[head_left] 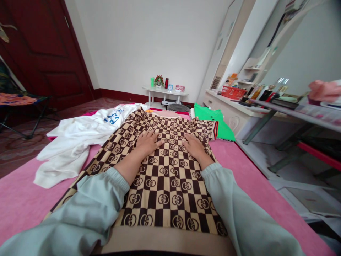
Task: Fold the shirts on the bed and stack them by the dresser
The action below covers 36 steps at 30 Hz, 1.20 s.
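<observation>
A brown and beige checkered shirt (167, 170) lies spread out in front of me, its collar end away from me. My left hand (149, 143) rests flat on its upper left part, fingers stretched. On the upper right part lies my right hand (194, 146), palm down with the fingers apart. The shirt's short right sleeve (206, 129), with a striped cuff, reaches over a green shirt (213, 117). To the left, a crumpled white garment (87, 128) with blue lettering touches the checkered shirt's edge. Both forearms wear pale green-grey sleeves.
Pink bedding (239, 170) spreads beneath the clothes. Beyond it stands a small white table (165, 90) with a plant and cups. At right are a dresser (239, 106) with a red basket (233, 92) and bottles, and a metal-legged table (301, 110). A folding chair (23, 103) stands left.
</observation>
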Motion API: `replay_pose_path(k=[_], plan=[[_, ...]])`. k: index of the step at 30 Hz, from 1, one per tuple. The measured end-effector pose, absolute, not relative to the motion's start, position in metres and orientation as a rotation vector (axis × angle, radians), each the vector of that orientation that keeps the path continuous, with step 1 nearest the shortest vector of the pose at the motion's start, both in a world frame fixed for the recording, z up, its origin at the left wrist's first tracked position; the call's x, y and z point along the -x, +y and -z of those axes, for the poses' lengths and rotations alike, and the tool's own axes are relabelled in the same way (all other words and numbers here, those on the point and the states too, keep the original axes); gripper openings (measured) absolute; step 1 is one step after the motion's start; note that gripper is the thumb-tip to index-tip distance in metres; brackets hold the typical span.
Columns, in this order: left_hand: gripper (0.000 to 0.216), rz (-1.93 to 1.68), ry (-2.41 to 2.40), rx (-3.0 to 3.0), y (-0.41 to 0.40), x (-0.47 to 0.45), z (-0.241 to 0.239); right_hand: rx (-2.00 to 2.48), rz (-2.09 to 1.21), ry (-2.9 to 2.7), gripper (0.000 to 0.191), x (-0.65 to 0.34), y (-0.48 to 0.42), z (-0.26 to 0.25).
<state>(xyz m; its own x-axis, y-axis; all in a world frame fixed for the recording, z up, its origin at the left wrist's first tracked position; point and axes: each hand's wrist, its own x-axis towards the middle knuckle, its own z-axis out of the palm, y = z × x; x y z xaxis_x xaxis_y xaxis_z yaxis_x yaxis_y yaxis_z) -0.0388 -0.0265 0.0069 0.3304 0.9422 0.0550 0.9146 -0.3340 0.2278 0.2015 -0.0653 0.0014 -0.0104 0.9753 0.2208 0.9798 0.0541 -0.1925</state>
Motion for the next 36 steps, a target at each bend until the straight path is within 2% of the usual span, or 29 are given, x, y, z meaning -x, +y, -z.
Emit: replay_pose_path(k=[5, 7, 10, 13, 18, 20, 23, 25, 31, 36], plan=[[0.077, -0.425, 1.726, -2.455, -0.035, 0.035, -0.01, 2.016, 0.134, -1.925, 0.056, -0.193, -0.069, -0.004], [0.074, -0.485, 1.492, -2.593, -0.042, 0.03, -0.012, 1.916, 0.163, -2.003, 0.06, -0.188, -0.071, -0.005], [0.067, -0.318, 1.173, -2.738, -0.046, 0.024, -0.012, 1.776, 0.053, -2.269, 0.06, -0.184, -0.073, -0.005], [0.069, -0.19, 1.32, -2.692, -0.039, 0.026, -0.008, 1.925, -0.048, -2.285, 0.063, -0.186, -0.072, -0.003], [0.077, -0.168, 1.759, -2.494, -0.028, 0.035, -0.003, 2.121, 0.024, -2.147, 0.067, -0.189, -0.073, -0.002], [0.074, -0.179, 1.684, -2.554, -0.032, 0.035, -0.005, 2.033, 0.024, -2.226, 0.066, -0.188, -0.075, -0.003], [0.063, -0.196, 1.245, -2.755, -0.041, 0.031, -0.008, 1.854, -0.001, -2.39, 0.062, -0.185, -0.076, -0.005], [0.061, -0.193, 1.106, -2.781, -0.045, 0.028, -0.01, 1.894, -0.001, -2.377, 0.062, -0.184, -0.075, -0.005], [0.067, -0.191, 1.273, -2.727, -0.047, 0.024, -0.007, 2.143, -0.013, -2.288, 0.067, -0.184, -0.078, -0.006], [0.068, -0.207, 1.387, -2.702, -0.056, 0.022, -0.003, 1.986, -0.097, -2.474, 0.052, -0.179, -0.123, -0.033]])
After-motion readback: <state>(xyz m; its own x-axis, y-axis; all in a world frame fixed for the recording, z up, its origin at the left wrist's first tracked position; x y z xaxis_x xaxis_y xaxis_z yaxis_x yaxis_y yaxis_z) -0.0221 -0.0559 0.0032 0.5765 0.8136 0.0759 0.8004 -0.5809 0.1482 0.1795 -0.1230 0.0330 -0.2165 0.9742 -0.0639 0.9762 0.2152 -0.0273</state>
